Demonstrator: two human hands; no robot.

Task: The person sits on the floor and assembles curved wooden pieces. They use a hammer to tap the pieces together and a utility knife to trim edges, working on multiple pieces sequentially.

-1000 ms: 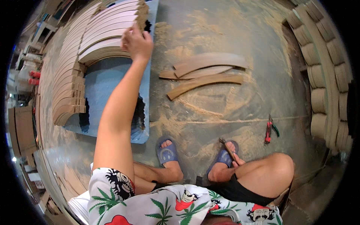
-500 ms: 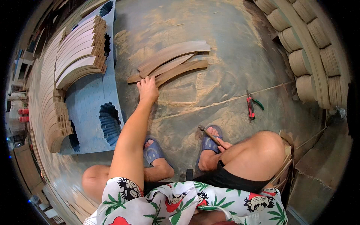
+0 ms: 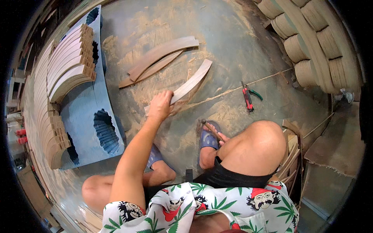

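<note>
Gripping curved wooden strip (image 3: 193, 82), left arm (image 3: 135, 152) outstretched

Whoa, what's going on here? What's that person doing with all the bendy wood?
The person's left hand is gripping a curved wooden strip. Their right hand holds a hammer-like tool by the right foot. More curved strips lie farther out on the floor, pliers lie off to the right, and stacks of curved pieces sit on a blue pallet at the left.
</note>
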